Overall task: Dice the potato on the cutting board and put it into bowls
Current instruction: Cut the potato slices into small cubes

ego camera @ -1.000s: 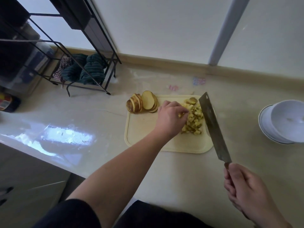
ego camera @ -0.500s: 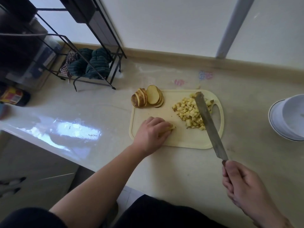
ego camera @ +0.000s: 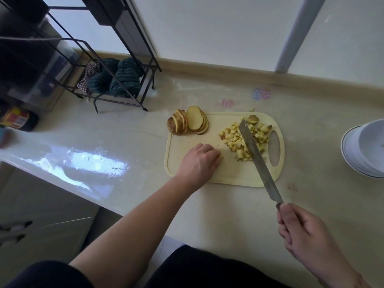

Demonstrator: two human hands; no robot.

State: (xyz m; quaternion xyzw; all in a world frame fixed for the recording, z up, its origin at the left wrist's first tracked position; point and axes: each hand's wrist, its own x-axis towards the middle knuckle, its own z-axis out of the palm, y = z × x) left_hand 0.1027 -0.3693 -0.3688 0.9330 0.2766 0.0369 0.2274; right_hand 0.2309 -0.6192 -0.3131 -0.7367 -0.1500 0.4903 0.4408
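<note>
Change: the left hand [ego camera: 199,161], seen over the diced pile a second ago, is now drawn back to the near-left part of the cutting board [ego camera: 226,173]; the cleaver [ego camera: 256,157] is kept slanted across the pile, little altered since half a second ago.
Left hand: laid knuckles-up on the board, fingers curled under; whether a small piece is pinched beneath the fingertips cannot be told.
Right hand [ego camera: 305,233]: wrapped round the cleaver's handle, which is hidden in the fist, off the board's near-right corner.
Countertop [ego camera: 145,183]: pale and glossy, with a bright window reflection at the left.
Wire rack [ego camera: 116,65]: black, stood at the far left, with dark striped cloths [ego camera: 122,80] bundled on its lowest shelf.
Bowls [ego camera: 367,148]: white, stacked at the right edge, well apart from the board.
Potato slices [ego camera: 190,122]: fanned, leaning at the board's far-left corner, partly over its edge.
Diced potato [ego camera: 234,140]: heaped on the board's right half beside the handle slot, partly covered by the blade.
Jar [ego camera: 16,119]: labelled, at the far left edge, blurred.
</note>
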